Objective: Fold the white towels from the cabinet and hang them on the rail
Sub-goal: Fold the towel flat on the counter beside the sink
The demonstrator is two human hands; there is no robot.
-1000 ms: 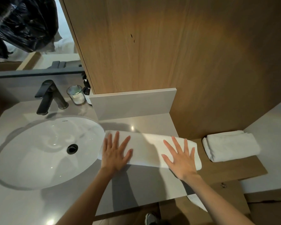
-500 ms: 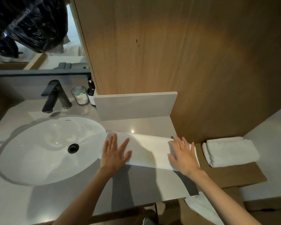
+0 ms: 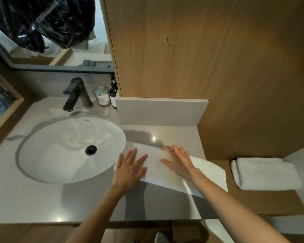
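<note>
A long white towel (image 3: 209, 174) lies flat on the grey table (image 3: 33, 199), just right of the oval sink (image 3: 68, 149). Its right end reaches past the table's edge towards a wooden shelf (image 3: 263, 200). The left hand (image 3: 129, 171) presses on the towel's left end, palm down, fingers (image 3: 133, 155) straight and spread wide. The right hand (image 3: 178, 161) rests on the middle of the towel with its fingers (image 3: 172, 149) close together, reaching the far edge; I can't tell whether the tips hook over it. A second towel (image 3: 265, 174), already folded, sits on the shelf, well apart from the hands. At the far side of the sink stand a dark faucet (image 3: 75, 93), a glass (image 3: 102, 97) and a dark bottle (image 3: 113, 93).
</note>
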